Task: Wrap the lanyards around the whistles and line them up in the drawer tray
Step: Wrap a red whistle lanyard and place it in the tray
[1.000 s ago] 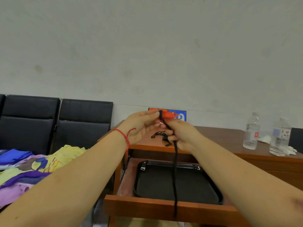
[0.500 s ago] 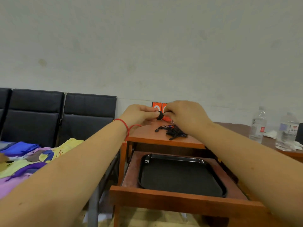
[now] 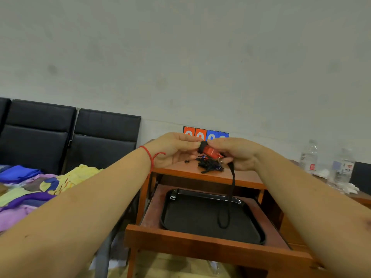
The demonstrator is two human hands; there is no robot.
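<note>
An orange whistle (image 3: 210, 151) is held up between both hands above the desk. My left hand (image 3: 174, 150) pinches its wrapped end, where a few turns of black lanyard sit. My right hand (image 3: 236, 153) grips the ring end and the cord. The rest of the black lanyard (image 3: 230, 189) hangs down in a loop over the black tray (image 3: 202, 215) in the open drawer (image 3: 200, 245). A pile of more whistles with black lanyards (image 3: 209, 166) lies on the desk top behind the hands.
A small orange and blue scoreboard (image 3: 205, 133) stands at the wall. Two water bottles (image 3: 325, 163) and crumpled tissues are on the desk at the right. Black chairs (image 3: 70, 137) with coloured cloths (image 3: 40, 187) stand to the left.
The hands have drawn apart, so the orange whistle shows again. A shorter loop of lanyard now hangs from my right hand over the tray.
</note>
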